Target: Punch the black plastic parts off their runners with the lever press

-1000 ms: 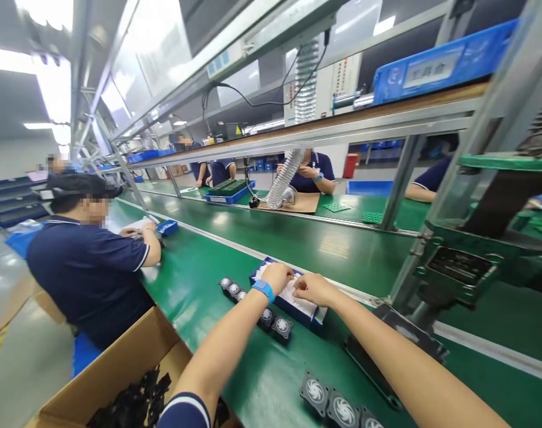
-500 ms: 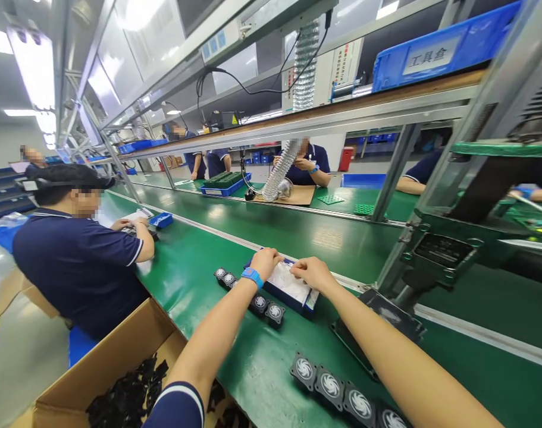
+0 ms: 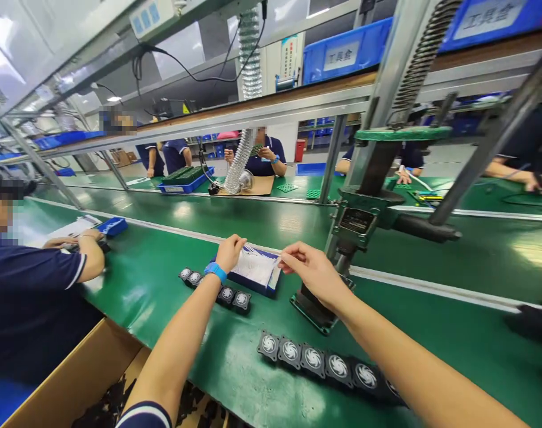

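Note:
My left hand (image 3: pixel 229 253) is over the far left edge of a small blue tray (image 3: pixel 260 289), thumb and fingers pinched together. What the pinch holds, if anything, is too small to make out. In the tray lie white sheets or labels (image 3: pixel 255 267). Just beyond its right end is my right hand (image 3: pixel 310 272), with thumb and index finger closed together and the other fingers curled. Any small item between them cannot be made out. A row of black cooling fans (image 3: pixel 241 301) with white swirl faces stands in front of the tray, partly behind my left wrist.
A second row of fans (image 3: pixel 313 358) runs beneath my right forearm. Right of the tray stands a green-and-black press (image 3: pixel 357 220) on the green bench (image 3: pixel 172 324). A cardboard box (image 3: pixel 74 374) holds black scraps at front left. A co-worker (image 3: pixel 34 273) sits to the left.
The view has turned to the right. My right hand has moved away from over the tray to beyond its right end. My left hand stays at the tray's left side, still pinched.

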### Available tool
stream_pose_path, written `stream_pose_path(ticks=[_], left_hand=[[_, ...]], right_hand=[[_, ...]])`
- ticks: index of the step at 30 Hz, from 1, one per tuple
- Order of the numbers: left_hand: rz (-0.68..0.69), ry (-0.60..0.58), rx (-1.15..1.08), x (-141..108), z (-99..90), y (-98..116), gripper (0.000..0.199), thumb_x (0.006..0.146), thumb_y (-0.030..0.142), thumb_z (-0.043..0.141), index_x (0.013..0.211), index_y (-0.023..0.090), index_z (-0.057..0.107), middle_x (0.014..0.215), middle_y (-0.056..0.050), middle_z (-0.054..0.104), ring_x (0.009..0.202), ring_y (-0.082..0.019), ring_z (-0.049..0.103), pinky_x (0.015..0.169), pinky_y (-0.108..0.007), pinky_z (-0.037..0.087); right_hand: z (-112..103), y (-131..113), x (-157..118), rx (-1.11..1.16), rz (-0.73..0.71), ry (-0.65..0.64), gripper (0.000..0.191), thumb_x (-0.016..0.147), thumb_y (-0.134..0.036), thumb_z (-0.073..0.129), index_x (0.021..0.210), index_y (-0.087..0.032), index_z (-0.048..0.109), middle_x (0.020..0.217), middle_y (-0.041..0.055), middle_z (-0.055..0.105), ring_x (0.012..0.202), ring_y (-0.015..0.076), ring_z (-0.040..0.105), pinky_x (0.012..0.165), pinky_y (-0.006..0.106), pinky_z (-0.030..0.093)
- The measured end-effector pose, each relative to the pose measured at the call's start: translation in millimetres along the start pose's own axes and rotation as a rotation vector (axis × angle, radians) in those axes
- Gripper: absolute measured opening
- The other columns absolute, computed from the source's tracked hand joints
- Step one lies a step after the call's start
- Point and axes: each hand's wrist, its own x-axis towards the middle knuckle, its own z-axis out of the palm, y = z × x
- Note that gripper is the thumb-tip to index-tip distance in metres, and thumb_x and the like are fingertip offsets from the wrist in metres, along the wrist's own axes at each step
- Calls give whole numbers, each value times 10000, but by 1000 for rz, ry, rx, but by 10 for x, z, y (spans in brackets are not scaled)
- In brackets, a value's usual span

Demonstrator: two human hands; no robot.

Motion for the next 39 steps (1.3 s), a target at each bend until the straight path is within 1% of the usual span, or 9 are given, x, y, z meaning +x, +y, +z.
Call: stream_pose_path(ticks=[4, 7, 13, 16, 23, 27, 30, 33, 39], left_hand=[[39, 41, -125, -62, -25, 126, 327, 967, 379, 463, 718, 184, 546, 633, 31, 540, 630, -135, 518, 616, -250, 389], [47, 62, -220, -110, -23, 188, 348, 941, 447, 449, 708, 199, 524, 601, 36, 503, 618, -147, 483, 590, -252, 342], [32, 82, -348, -319, -28, 249, 341, 902, 487, 482, 702, 213, 508, 572, 48, 442, 558, -141, 414, 547, -251, 314], [24, 98, -385, -448, -51, 293, 336, 897, 488, 491, 699, 216, 497, 588, 41, 445, 565, -141, 408, 545, -248, 326], [24, 114, -474, -704, -112, 406, 353, 899, 510, 505, 705, 216, 481, 623, 34, 442, 592, -137, 401, 549, -239, 339], [-4, 96, -559, -852, -115, 417, 349, 895, 523, 528, 735, 214, 503, 644, 34, 442, 600, -136, 397, 552, -243, 337], [-22, 73, -556, -954, -105, 440, 341, 896, 528, 531, 763, 215, 523, 660, 31, 465, 609, -139, 407, 560, -248, 345], [-28, 55, -548, -1042, -95, 497, 337, 903, 524, 532, 768, 215, 528, 664, 33, 463, 611, -139, 402, 560, -249, 344], [-31, 0, -593, -1171, -89, 569, 353, 907, 517, 541, 737, 210, 507, 655, 37, 428, 606, -133, 369, 553, -245, 330]], right_hand=[[-483, -66, -814, 45, 44, 128, 447, 771, -576, 680, 913, -154, 641, 854, 73, 684, 770, 147, 654, 754, 281, 562], [-788, 56, -1356, 46, 136, 285, 424, 715, -555, 742, 859, -161, 680, 811, 69, 683, 732, 149, 645, 737, 276, 556], [-1078, 466, -2022, -84, 303, 468, 468, 697, -610, 720, 840, -165, 707, 735, 74, 678, 673, 170, 639, 693, 300, 550], [-1107, 608, -2108, -99, 322, 481, 498, 708, -630, 694, 861, -156, 711, 723, 78, 678, 666, 172, 643, 679, 301, 549], [-1108, 750, -2034, -141, 295, 460, 470, 756, -594, 650, 880, -145, 717, 761, 88, 697, 680, 171, 650, 671, 290, 546], [-1064, 648, -2062, -228, 253, 467, 318, 773, -492, 667, 828, -185, 730, 801, 72, 708, 750, 185, 652, 760, 311, 544], [-1018, 509, -2090, -389, 176, 390, 219, 814, -429, 628, 824, -236, 732, 827, 46, 712, 762, 184, 650, 776, 311, 538], [-1004, 412, -2069, -554, 91, 288, 227, 861, -407, 551, 850, -253, 717, 832, 34, 712, 753, 178, 657, 732, 297, 541], [-1045, 447, -1956, -643, 128, 283, 246, 871, -377, 505, 824, -240, 704, 767, 19, 703, 675, 160, 649, 674, 279, 528]])
